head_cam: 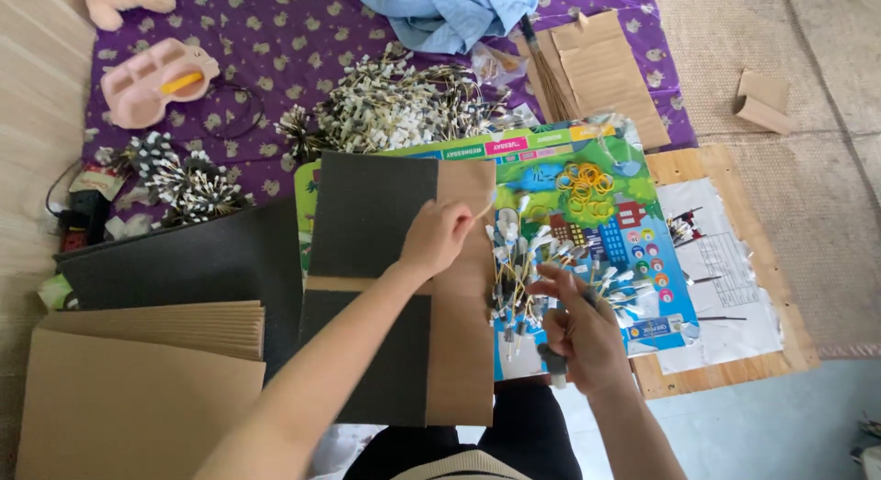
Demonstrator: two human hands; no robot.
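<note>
Your left hand (436, 237) pinches a stick (484, 210) over the cardboard (459, 351); your right hand (583, 338), at four o'clock, grips sticks beside the pile (528, 260).

Soft, even daylight across the floor; shadows faint, w/ a weak one under the left hand (436, 234). Mild glare on the glossy colourful board (587, 182). Right hand (583, 329) slightly motion-blurred. Wide-angle bend at the edges; far corners softer.
</note>
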